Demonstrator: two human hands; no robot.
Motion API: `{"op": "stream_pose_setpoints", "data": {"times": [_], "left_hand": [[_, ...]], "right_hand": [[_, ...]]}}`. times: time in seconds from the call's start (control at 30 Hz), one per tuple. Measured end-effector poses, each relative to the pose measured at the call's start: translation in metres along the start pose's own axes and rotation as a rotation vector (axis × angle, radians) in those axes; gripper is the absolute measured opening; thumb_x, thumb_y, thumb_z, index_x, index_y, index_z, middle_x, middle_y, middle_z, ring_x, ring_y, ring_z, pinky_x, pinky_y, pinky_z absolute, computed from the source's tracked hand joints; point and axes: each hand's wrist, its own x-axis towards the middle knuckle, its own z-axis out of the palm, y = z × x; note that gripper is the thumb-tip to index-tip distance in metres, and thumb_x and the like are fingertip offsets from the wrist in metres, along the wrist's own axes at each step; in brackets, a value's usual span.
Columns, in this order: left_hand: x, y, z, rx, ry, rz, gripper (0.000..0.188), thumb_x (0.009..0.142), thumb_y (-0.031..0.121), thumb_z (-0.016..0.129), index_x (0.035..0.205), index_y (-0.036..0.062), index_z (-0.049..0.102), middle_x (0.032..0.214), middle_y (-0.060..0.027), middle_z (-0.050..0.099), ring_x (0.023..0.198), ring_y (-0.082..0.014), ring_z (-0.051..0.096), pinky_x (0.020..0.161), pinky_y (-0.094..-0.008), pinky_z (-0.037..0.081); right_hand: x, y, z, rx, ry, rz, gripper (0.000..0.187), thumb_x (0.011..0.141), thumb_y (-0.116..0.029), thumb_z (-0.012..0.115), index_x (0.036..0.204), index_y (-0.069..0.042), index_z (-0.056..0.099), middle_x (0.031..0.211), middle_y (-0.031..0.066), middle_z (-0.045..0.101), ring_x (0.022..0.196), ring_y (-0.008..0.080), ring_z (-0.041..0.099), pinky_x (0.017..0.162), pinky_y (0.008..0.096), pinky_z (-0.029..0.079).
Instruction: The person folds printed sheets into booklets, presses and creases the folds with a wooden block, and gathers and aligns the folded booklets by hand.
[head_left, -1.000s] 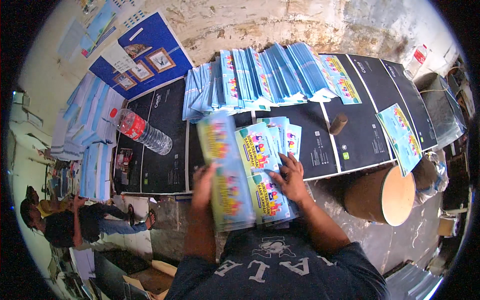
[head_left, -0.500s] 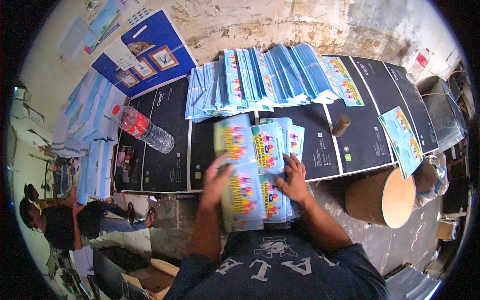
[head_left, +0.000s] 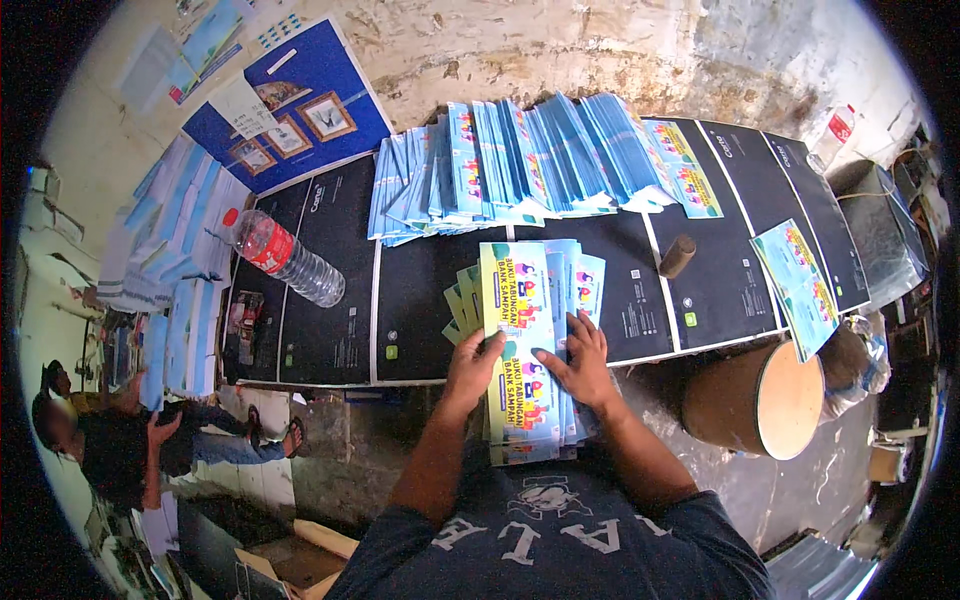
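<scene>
A pile of printed booklets [head_left: 522, 300], yellow and light blue with cartoon figures, lies in front of me across the near table edge, its lower end overhanging. My left hand [head_left: 472, 372] grips the pile's left side, thumb on top of the upper booklet and fingers hidden at the edge. Green-yellow booklets [head_left: 463, 300] fan out beneath, beyond that hand. My right hand [head_left: 585, 368] lies on the right side with fingers spread, its thumb touching the upper booklet. Fanned booklets [head_left: 588, 285] show by its fingertips.
A long row of stacked booklets [head_left: 550, 155] stands at the back of the black-covered table [head_left: 610, 290]. A plastic bottle [head_left: 290, 258] lies to the left, a brown cylinder [head_left: 678, 256] to the right. One booklet [head_left: 797, 285] overhangs the right edge above a round drum [head_left: 790, 400]. A person [head_left: 110, 440] is at far left.
The blurred booklet that my left hand was moving at the left now lies squared on the pile. My left hand has shifted right, and green-yellow booklets show at the left. My right hand barely moved.
</scene>
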Motion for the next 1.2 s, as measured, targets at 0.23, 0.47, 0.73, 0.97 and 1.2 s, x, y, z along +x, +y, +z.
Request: {"op": "stream_pose_setpoints", "data": {"times": [0.23,0.47,0.73,0.97,1.2], "left_hand": [[-0.007,0.007,0.002,-0.046,0.046,-0.043,0.027,0.093,0.022,0.069,0.106,-0.0016,0.069,0.090,-0.0031,0.070,0.076,-0.0083,0.062,0.070,-0.0259,0.050],[-0.006,0.034,-0.100,-0.428,0.245,-0.082,0.040,0.099,0.038,0.057,0.105,-0.0002,0.067,0.092,-0.0091,0.071,0.075,-0.0167,0.068,0.068,-0.0296,0.056],[0.003,-0.005,-0.011,0.122,0.017,-0.052,0.030,0.091,0.023,0.071,0.107,-0.0019,0.070,0.090,-0.0042,0.070,0.077,-0.0100,0.062,0.071,-0.0274,0.050],[-0.012,0.057,-0.097,-0.314,0.117,0.080,0.027,0.092,0.007,0.062,0.117,-0.0044,0.064,0.107,-0.0143,0.069,0.088,-0.0200,0.068,0.086,-0.0334,0.055],[-0.001,0.025,-0.018,0.125,0.064,0.143,0.046,0.085,0.002,0.072,0.129,-0.0023,0.058,0.115,-0.0102,0.067,0.100,-0.0164,0.063,0.089,-0.0313,0.052]], "right_hand": [[0.003,-0.013,-0.013,0.042,-0.089,0.061,0.057,0.085,-0.049,0.070,0.114,-0.001,0.069,0.149,0.0207,0.041,0.146,0.0374,0.021,0.117,0.0527,0.012],[0.000,0.009,-0.004,0.078,-0.057,0.013,0.053,0.086,-0.039,0.070,0.120,0.002,0.064,0.148,0.0212,0.041,0.146,0.0369,0.021,0.117,0.0514,0.013],[0.002,-0.002,-0.004,0.129,-0.056,0.050,0.063,0.083,-0.055,0.068,0.115,-0.001,0.067,0.150,0.0172,0.041,0.146,0.0363,0.022,0.115,0.0570,0.013],[0.001,0.007,-0.003,0.044,-0.083,0.019,0.061,0.083,-0.048,0.071,0.124,-0.004,0.063,0.153,0.0180,0.035,0.147,0.0381,0.019,0.117,0.0546,0.011],[0.001,0.013,0.000,0.076,-0.057,0.016,0.059,0.086,-0.052,0.067,0.109,0.002,0.066,0.152,0.0137,0.039,0.146,0.0355,0.021,0.116,0.0573,0.010]]}}
